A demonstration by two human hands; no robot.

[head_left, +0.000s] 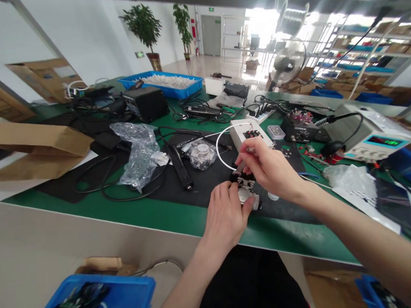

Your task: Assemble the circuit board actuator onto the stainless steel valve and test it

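Observation:
My left hand is closed around a small silver and black metal device with a round part, lying on the black mat near the table's front edge. My thumb rests against the side of the round part. Above it, my right hand pinches a slim metal tool that looks like tweezers, pointed down at the device's far end. The tool's tip and the spot it meets are too small to make out. A white cable curves from the device to a white box just behind.
Left of my hands lie a black handle-shaped tool, a bagged round part and bubble wrap. A small clear case and loose screws sit to the right, with a power supply beyond. Cables cross the green table.

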